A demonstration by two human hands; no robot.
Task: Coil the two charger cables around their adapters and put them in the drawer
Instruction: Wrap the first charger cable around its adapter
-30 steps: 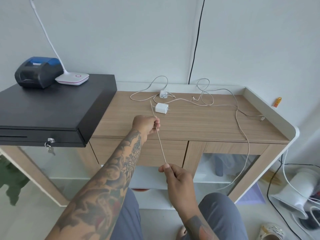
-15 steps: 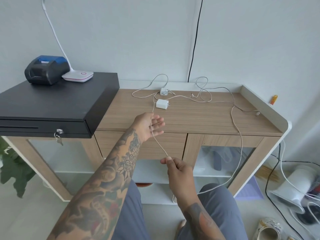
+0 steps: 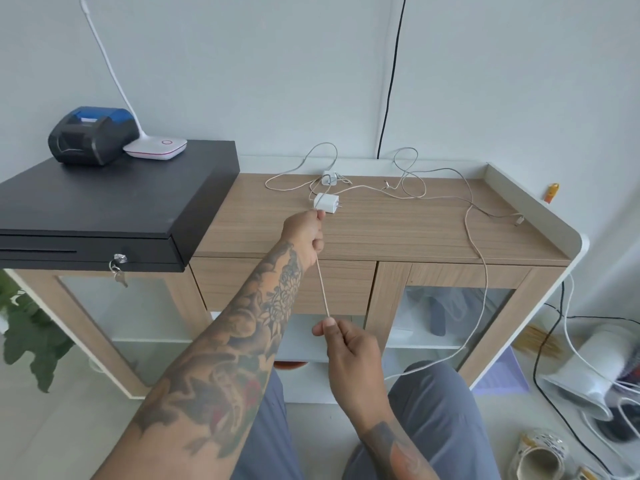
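So the left hand [image 3: 306, 233], loose and spread half a second ago, is now re-pinching the cable [image 3: 322, 289] right by the near adapter [image 3: 326, 203] mid-surface, right hand [image 3: 346, 344] pinching lower, pulling it taut; looks like coiling's only just starting.

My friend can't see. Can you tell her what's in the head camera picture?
A person's left hand and right hand pinch a white cable pulled straight between them, in front of a wooden cabinet. The cable leads to a white adapter on top, with a second adapter and loose cable behind it. A black cash drawer sits to the left.
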